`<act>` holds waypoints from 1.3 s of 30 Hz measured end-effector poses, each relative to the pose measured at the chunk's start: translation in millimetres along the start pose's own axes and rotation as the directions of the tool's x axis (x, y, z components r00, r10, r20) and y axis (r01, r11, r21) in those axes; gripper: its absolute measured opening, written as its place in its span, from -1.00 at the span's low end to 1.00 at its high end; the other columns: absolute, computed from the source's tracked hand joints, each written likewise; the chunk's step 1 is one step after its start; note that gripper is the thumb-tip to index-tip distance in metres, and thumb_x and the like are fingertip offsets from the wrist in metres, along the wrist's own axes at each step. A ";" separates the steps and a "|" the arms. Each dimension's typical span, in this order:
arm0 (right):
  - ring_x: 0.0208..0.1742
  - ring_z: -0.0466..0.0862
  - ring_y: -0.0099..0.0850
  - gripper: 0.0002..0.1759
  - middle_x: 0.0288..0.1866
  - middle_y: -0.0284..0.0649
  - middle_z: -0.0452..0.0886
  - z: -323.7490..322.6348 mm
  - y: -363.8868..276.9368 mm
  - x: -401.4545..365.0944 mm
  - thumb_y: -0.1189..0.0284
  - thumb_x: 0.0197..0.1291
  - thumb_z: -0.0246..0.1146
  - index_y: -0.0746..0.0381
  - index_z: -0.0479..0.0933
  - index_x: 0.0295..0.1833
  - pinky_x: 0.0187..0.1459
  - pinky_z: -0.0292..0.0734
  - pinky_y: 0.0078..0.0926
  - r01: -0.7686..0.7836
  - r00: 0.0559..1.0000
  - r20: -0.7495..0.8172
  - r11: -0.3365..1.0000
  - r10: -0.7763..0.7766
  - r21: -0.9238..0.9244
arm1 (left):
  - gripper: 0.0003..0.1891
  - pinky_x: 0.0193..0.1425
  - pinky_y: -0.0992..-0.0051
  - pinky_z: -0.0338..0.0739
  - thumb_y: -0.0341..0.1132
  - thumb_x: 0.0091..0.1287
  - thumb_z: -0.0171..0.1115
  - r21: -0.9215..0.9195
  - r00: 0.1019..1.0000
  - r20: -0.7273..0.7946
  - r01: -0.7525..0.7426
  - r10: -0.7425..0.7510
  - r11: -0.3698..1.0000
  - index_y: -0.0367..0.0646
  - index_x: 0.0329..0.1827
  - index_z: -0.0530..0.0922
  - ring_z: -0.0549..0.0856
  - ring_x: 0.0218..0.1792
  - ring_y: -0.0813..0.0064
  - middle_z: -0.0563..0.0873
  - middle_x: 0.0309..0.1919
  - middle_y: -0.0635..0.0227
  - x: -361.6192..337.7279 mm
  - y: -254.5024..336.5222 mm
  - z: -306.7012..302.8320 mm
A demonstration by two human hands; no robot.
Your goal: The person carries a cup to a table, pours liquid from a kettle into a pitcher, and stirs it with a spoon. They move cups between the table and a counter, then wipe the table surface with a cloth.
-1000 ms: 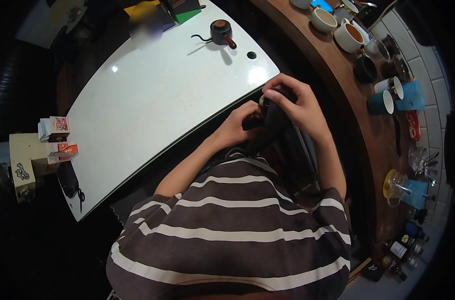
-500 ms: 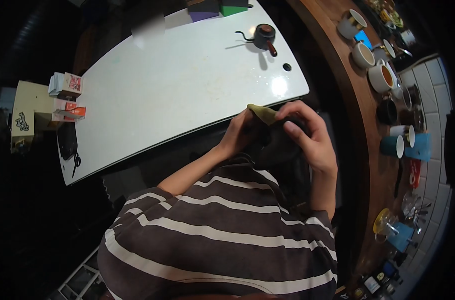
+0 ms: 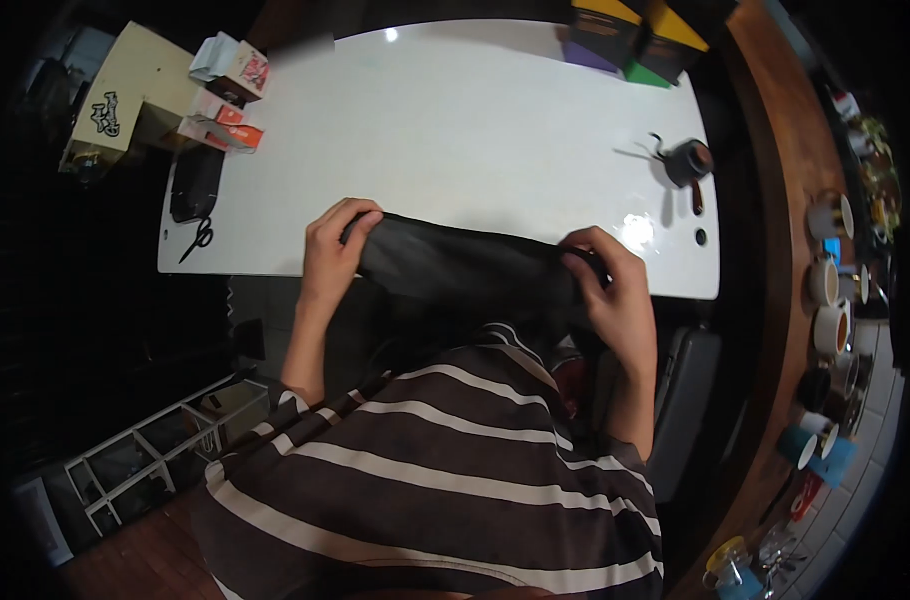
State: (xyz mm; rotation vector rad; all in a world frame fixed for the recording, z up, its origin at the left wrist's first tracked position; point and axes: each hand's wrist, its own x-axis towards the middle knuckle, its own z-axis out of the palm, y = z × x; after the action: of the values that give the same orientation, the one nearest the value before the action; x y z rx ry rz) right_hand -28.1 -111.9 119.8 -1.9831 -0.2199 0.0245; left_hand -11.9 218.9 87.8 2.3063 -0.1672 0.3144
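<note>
A black cloth [image 3: 465, 265] is stretched between my two hands, over the near edge of the white table [image 3: 455, 130]. My left hand [image 3: 335, 245] pinches its upper left corner between thumb and fingers. At the other end, my right hand [image 3: 620, 290] grips the upper right corner, fingers curled over it. The cloth's top edge runs almost straight and slopes slightly down to the right. Its lower part fades into shadow in front of my striped shirt [image 3: 425, 440].
A small gooseneck kettle [image 3: 689, 163] stands at the table's right end. Scissors [image 3: 199, 238] lie at the left, near small boxes [image 3: 237, 72]. Dark boxes [image 3: 605, 35] stand at the back right. Several cups [image 3: 823, 282] line the wooden counter [image 3: 780, 200] on the right.
My left hand has moved left, away from my right hand, and the cloth has gone from bunched to spread wide. Its olive corner no longer shows. The view has shifted.
</note>
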 end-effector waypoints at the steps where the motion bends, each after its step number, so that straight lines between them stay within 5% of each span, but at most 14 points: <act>1: -0.06 0.72 -0.01 -0.85 -0.16 0.03 0.71 19.5 -2.8 16.0 0.63 0.25 0.29 0.37 0.58 -0.06 0.04 0.56 -0.33 0.010 1.000 0.028 1.000 -0.010 0.016 | -0.87 -0.04 0.42 0.59 -0.41 0.39 0.34 0.049 1.000 -0.008 0.005 -0.005 0.999 -0.31 -0.15 0.65 0.76 -0.21 0.23 0.76 -0.25 0.20 5.4 -10.6 -19.3; 6: -0.08 0.71 0.03 -0.85 -0.20 0.05 0.70 127.4 -22.8 118.8 0.62 0.27 0.27 0.36 0.56 -0.05 0.00 0.56 -0.26 0.123 0.987 0.108 0.992 -0.123 0.001 | -0.86 -0.07 0.32 0.60 -0.38 0.39 0.35 0.220 0.991 -0.126 -0.012 0.040 0.975 -0.30 -0.18 0.65 0.76 -0.21 0.10 0.75 -0.26 0.17 52.8 -105.6 -94.9; 8: -0.03 0.69 0.02 -0.80 -0.07 0.02 0.69 171.6 -31.1 170.9 0.60 0.28 0.25 0.33 0.55 0.02 0.00 0.56 -0.21 0.092 0.981 0.177 0.992 -0.075 -0.091 | -0.84 -0.05 0.30 0.60 -0.36 0.40 0.33 0.352 0.949 -0.295 0.000 0.111 0.936 -0.29 -0.13 0.65 0.74 -0.17 0.07 0.73 -0.25 0.15 86.8 -158.7 -111.1; 9: -0.03 0.69 0.02 -0.80 -0.07 0.02 0.69 196.9 -28.7 198.5 0.60 0.28 0.25 0.33 0.55 0.02 0.00 0.56 -0.21 0.097 0.978 0.192 0.991 -0.077 -0.093 | -0.81 0.02 0.25 0.58 -0.34 0.41 0.32 0.377 0.924 -0.356 0.005 0.140 0.926 -0.26 -0.05 0.64 0.72 -0.09 0.04 0.71 -0.16 0.14 108.3 -191.5 -113.8; 10: 0.04 0.66 0.03 -0.73 0.03 0.03 0.66 224.7 -20.3 224.7 0.57 0.29 0.25 0.31 0.54 0.10 0.04 0.55 -0.16 0.170 0.985 0.046 0.955 -0.163 -0.245 | -0.77 0.08 0.19 0.56 -0.32 0.42 0.31 0.402 0.895 -0.413 0.012 0.169 0.916 -0.24 0.03 0.63 0.69 -0.01 0.02 0.69 -0.08 0.12 125.6 -220.2 -114.8; 12: 0.10 0.63 0.04 -0.67 0.14 0.04 0.62 276.8 -5.4 249.8 0.55 0.30 0.25 0.29 0.53 0.17 0.07 0.54 -0.11 0.221 0.959 -0.076 0.890 -0.272 -0.398 | -0.50 0.29 -0.03 0.41 -0.15 0.41 0.35 0.515 0.879 -0.462 0.159 0.116 0.842 -0.19 0.32 0.48 0.54 0.25 -0.10 0.53 0.24 -0.01 135.7 -246.4 -102.4; 15: 0.24 0.56 0.09 -0.50 0.28 0.13 0.51 351.0 20.5 270.6 0.46 0.30 0.27 0.33 0.45 0.34 0.20 0.49 -0.01 0.349 0.906 -0.071 0.832 -0.417 -0.432 | -0.36 0.42 -0.03 0.36 -0.04 0.43 0.32 0.425 0.938 -0.346 0.154 0.003 0.892 -0.20 0.45 0.38 0.43 0.41 -0.11 0.44 0.39 -0.03 113.2 -290.3 -64.8; 19: 0.58 0.31 0.04 -0.36 0.57 0.12 0.30 439.6 57.1 252.0 0.28 0.42 0.16 0.34 0.31 0.52 0.53 0.22 -0.01 0.331 0.943 0.158 0.817 -0.292 -0.471 | -0.22 0.61 -0.07 0.12 0.08 0.48 0.17 0.548 0.971 -0.185 0.232 -0.154 0.803 -0.15 0.63 0.21 0.24 0.60 -0.03 0.23 0.61 0.02 72.9 -336.0 -34.7; 21: 0.72 0.07 -0.08 -0.24 0.71 0.04 0.09 455.9 55.8 250.1 0.14 0.48 0.05 0.35 0.14 0.63 0.65 -0.07 0.00 0.347 0.938 0.246 0.661 -0.245 -0.665 | -0.22 0.65 -0.05 0.05 0.09 0.49 0.14 0.606 0.976 -0.151 0.218 -0.158 0.765 -0.15 0.65 0.20 0.19 0.62 0.01 0.19 0.64 0.05 70.8 -341.7 -34.6; 26: 0.73 0.04 -0.15 -0.20 0.72 0.00 0.07 460.2 54.7 259.4 0.12 0.47 0.03 0.36 0.09 0.65 0.66 -0.08 0.00 0.325 0.945 0.251 0.687 -0.210 -0.650 | -0.21 0.71 -0.02 -0.13 0.06 0.49 0.10 0.612 0.972 -0.096 0.229 -0.216 0.757 -0.19 0.67 0.15 0.09 0.67 0.09 0.13 0.67 0.11 79.4 -336.4 -35.8; 34: 0.71 0.10 -0.16 -0.27 0.72 -0.03 0.09 460.7 55.6 264.4 0.18 0.50 0.04 0.37 0.15 0.62 0.65 -0.06 -0.01 0.353 0.936 0.250 0.680 -0.250 -0.642 | -0.23 0.69 -0.03 -0.08 0.04 0.50 0.10 0.602 0.982 -0.069 0.179 -0.173 0.778 -0.15 0.66 0.16 0.12 0.66 0.08 0.16 0.67 0.14 91.8 -343.3 -35.2; 39: 0.58 0.26 0.13 -0.40 0.55 0.12 0.30 376.9 38.0 259.2 0.42 0.33 0.27 0.25 0.39 0.47 0.52 0.19 0.08 0.299 0.953 0.036 0.919 -0.301 -0.257 | -0.34 0.67 -0.01 0.02 -0.03 0.53 0.10 0.611 0.991 -0.079 0.132 -0.106 0.781 -0.09 0.63 0.26 0.21 0.63 0.11 0.23 0.64 0.22 93.6 -341.3 -36.4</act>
State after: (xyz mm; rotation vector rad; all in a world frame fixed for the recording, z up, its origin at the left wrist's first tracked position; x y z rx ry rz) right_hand 187.7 256.6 -48.4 -2.1893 -0.5474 -0.2176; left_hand 145.8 476.3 -100.5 2.9434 0.1291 0.3923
